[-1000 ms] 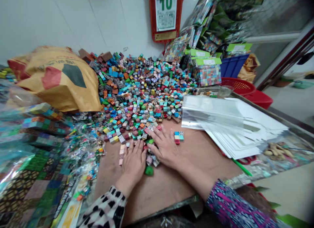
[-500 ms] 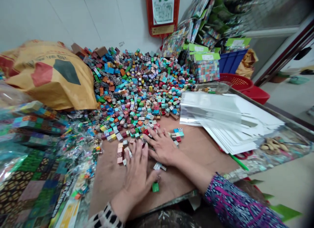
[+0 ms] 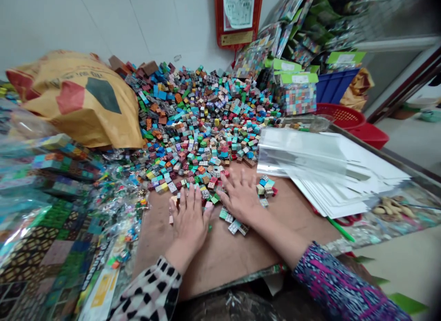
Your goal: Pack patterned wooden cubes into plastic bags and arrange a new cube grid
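Yellow printed sack (image 3: 117, 123) at 10 o'clock, contents hidden. Clear plastic packet with green header (image 3: 299, 98) at 1 holds multicoloured cubes. Blue plastic bin (image 3: 334, 86) at 2, can't see inside. Small multicoloured printed cubes (image 3: 206, 121) heaped at 12 on brown-topped bench (image 3: 248, 259). Both hands, left hand (image 3: 189, 220) and right hand (image 3: 241, 199), lie flat over loose cubes, released, fingers extended. Versus half a second ago: more cubes show at right hand's 3 and 6; left thumb sits closer in.

Brn tbl (image 3: 220, 266): multicol. cubes (image 3: 213, 118) heaped, wht sheets (image 3: 324, 197) at R.
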Motion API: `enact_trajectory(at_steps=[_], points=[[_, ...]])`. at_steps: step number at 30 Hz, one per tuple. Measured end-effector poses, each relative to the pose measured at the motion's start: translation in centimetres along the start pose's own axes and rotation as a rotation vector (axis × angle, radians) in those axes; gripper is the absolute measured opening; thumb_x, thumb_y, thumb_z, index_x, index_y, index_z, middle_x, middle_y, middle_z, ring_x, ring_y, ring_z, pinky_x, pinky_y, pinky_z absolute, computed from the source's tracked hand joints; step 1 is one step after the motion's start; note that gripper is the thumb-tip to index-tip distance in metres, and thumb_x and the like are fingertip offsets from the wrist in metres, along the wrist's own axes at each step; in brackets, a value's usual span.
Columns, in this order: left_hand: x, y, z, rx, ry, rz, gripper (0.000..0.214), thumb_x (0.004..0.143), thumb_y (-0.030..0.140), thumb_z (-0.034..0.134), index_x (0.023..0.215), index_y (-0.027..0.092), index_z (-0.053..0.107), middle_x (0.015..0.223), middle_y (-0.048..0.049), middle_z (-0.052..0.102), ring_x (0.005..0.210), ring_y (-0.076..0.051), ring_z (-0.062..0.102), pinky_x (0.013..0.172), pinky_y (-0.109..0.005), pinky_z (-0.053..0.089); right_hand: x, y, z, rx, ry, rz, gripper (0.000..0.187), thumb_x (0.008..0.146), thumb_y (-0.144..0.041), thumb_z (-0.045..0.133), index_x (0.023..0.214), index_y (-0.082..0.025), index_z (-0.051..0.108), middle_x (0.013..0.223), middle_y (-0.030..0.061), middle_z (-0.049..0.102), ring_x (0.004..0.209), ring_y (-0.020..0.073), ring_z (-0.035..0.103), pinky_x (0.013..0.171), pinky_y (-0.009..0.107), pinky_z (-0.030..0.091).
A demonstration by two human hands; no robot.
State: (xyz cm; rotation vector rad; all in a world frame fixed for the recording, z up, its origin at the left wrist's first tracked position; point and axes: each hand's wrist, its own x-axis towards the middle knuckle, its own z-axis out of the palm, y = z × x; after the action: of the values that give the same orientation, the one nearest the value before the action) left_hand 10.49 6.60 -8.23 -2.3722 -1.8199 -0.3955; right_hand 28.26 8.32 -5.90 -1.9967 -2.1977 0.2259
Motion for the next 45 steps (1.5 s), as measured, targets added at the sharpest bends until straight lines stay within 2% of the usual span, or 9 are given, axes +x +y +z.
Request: enact_trajectory(at_steps=[5, 10, 13, 16, 20, 25, 36, 42, 45], points=[[3.1, -0.4, -0.9, -0.08, -0.197, -0.051, 0.057, 0.101, 0.034, 0.032, 0.153, 0.014, 0.036, 0.162, -0.0123, 0.03, 0.151, -0.036, 0.024, 0.12, -0.064, 0.018, 1.3, -1.0, 2.1, -0.023, 0.071, -0.372, 0.059, 0.101, -0.048, 0.037, 0.155, -0.023, 0.036, 0.162, 0.0095, 0.031, 0.144, 0.0402, 0.034, 0.115, 0.062, 0.031], [1.5, -0.6, -1.0, -0.124, -0.291, 0.032, 0.055, 0.101, 0.034, 0.033, 0.151, 0.012, 0.041, 0.158, -0.0111, 0.04, 0.147, -0.031, 0.035, 0.121, -0.053, 0.027, 0.9, 0.5, 2.0, 0.009, 0.114, -0.664, 0.048, 0.101, -0.039, 0.042, 0.141, -0.014, 0.055, 0.146, 0.0184, 0.052, 0.127, 0.0303, 0.055, 0.11, 0.048, 0.041], [-0.2, -0.8, -1.5, -0.098, -0.217, 0.015, 0.056, 0.101, 0.037, 0.033, 0.153, 0.016, 0.037, 0.159, -0.0108, 0.037, 0.149, -0.033, 0.031, 0.121, -0.06, 0.023, 0.0, 0.7, 1.6, 0.035, 0.112, -0.581, 0.054, 0.101, -0.049, 0.041, 0.143, -0.017, 0.053, 0.146, 0.0195, 0.051, 0.132, 0.0357, 0.05, 0.108, 0.055, 0.041], [-1.1, -1.4, -1.8, -0.026, -0.162, -0.092, 0.055, 0.1, 0.037, 0.036, 0.153, 0.021, 0.039, 0.161, -0.0104, 0.034, 0.15, -0.038, 0.025, 0.118, -0.068, 0.019, -1.5, -0.1, 2.0, 0.028, 0.072, -0.514, 0.071, 0.099, -0.062, 0.035, 0.155, -0.018, 0.036, 0.16, 0.0201, 0.032, 0.144, 0.0434, 0.033, 0.112, 0.066, 0.031], [-2.1, -2.3, -1.1, -0.078, -0.229, -0.106, 0.052, 0.1, 0.033, 0.037, 0.149, 0.019, 0.046, 0.159, -0.0137, 0.036, 0.148, -0.036, 0.03, 0.118, -0.062, 0.027, -3.3, -0.8, 2.4, 0.002, -0.003, -0.603, 0.078, 0.096, -0.069, 0.032, 0.157, -0.02, 0.03, 0.164, 0.0139, 0.025, 0.148, 0.042, 0.026, 0.117, 0.067, 0.02], [-3.3, -2.6, -0.2, -0.171, -0.072, -0.152, 0.054, 0.102, 0.036, 0.032, 0.149, 0.013, 0.044, 0.16, -0.019, 0.033, 0.152, -0.035, 0.021, 0.121, -0.061, 0.021, -3.4, -0.6, 2.2, -0.006, -0.004, -0.521, 0.07, 0.095, -0.067, 0.039, 0.155, -0.032, 0.034, 0.165, 0.0087, 0.023, 0.151, 0.043, 0.015, 0.117, 0.071, 0.015], [-5.0, -2.3, -1.7, -0.347, -0.23, -0.071, 0.059, 0.103, 0.042, 0.03, 0.154, 0.013, 0.03, 0.166, -0.0181, 0.016, 0.155, -0.029, 0.004, 0.124, -0.056, 0.016, -4.6, -0.8, 2.8, 0.028, -0.073, -0.538, 0.078, 0.089, -0.077, 0.037, 0.155, -0.035, 0.033, 0.165, 0.0069, 0.021, 0.149, 0.0473, 0.015, 0.114, 0.076, 0.01], [-5.2, -3.0, -1.9, -0.419, -0.245, 0.096, 0.052, 0.103, 0.039, 0.03, 0.143, 0.013, 0.049, 0.158, -0.0145, 0.04, 0.153, -0.027, 0.022, 0.124, -0.051, 0.022, -3.4, -0.4, 2.2, 0.031, -0.145, -0.662, 0.068, 0.096, -0.066, 0.039, 0.156, -0.033, 0.033, 0.164, 0.005, 0.027, 0.15, 0.0399, 0.022, 0.121, 0.059, 0.019], [-5.5, -3.9, -1.8, -0.398, -0.184, 0.074, 0.055, 0.101, 0.046, 0.037, 0.149, 0.019, 0.042, 0.162, -0.013, 0.032, 0.153, -0.029, 0.021, 0.122, -0.054, 0.026, -2.9, 0.3, 1.7, 0.027, -0.15, -0.669, 0.067, 0.097, -0.067, 0.036, 0.156, -0.035, 0.03, 0.166, 0.0024, 0.019, 0.152, 0.0345, 0.016, 0.122, 0.055, 0.017]])
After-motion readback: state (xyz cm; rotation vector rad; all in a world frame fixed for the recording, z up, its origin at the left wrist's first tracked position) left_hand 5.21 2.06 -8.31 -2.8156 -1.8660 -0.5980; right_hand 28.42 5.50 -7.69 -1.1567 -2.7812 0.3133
